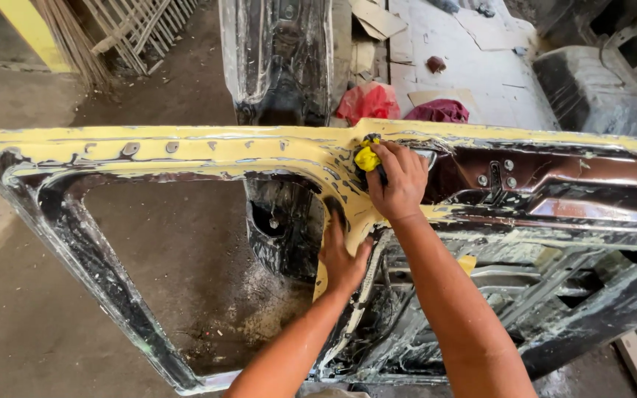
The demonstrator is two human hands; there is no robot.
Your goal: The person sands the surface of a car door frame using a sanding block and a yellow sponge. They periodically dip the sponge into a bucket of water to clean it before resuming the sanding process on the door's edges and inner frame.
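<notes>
- Spanning the whole view from left to right: a car door shell (186, 151), lying flat, coated in yellow filler along the far edge, bare dark metal showing elsewhere, window opening at the left.
- Looking heavy and stiff, with thin sheet edges likely sharp; best gripped along the thick frame rails, not on the wet, smeared patches, probably slippery.
- Standing beyond the door shell: a second dark body panel (278, 59), upright, glossy and scuffed.
- Lying below and around: dusty concrete floor (23, 295), with flattened cardboard (473, 66) at the far right.
- Resting at the far side, just past the door's edge: red cloth (368, 102) and a maroon rag (440, 111).
- Pressing down on the centre pillar, fingers spread and flat, gripping nothing: left hand (342, 254).
- Reaching farther, clenched around a small yellow pad (367, 158) and rubbing it against the filler near the top rail: right hand (399, 180).
- Appearing soft, light and crushable: the pad, pinched between fingertips and thumb, mostly covered by the fingers.
</notes>
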